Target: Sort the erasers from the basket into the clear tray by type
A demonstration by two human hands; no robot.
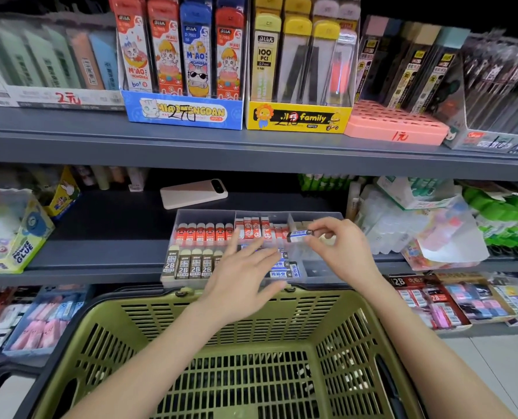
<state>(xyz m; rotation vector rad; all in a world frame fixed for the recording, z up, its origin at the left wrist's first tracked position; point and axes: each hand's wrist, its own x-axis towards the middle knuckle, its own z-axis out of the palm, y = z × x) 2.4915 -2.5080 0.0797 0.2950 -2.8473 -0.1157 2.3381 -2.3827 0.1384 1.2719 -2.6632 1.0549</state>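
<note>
One eraser (299, 235), blue and white with a dark end, is pinched between the thumb and fingertips of the right grip (342, 246). It is held level above the back right part of the tray (203, 212), touching nothing else. The left grip (245, 276) holds nothing; its fingers are straight and spread over the front middle compartment, where the blue erasers (281, 269) lie. I cannot tell if it touches them.

The tray stands on the shelf (115, 231). Its back left compartment has a row of red erasers (204, 232), the back middle one has red-white erasers (253, 228), and the front left one has 2B erasers (188, 264) standing upright. Behind the tray lies a pale phone (193, 193). Just below the shelf edge, under both arms, is the green basket (221, 313).
</note>
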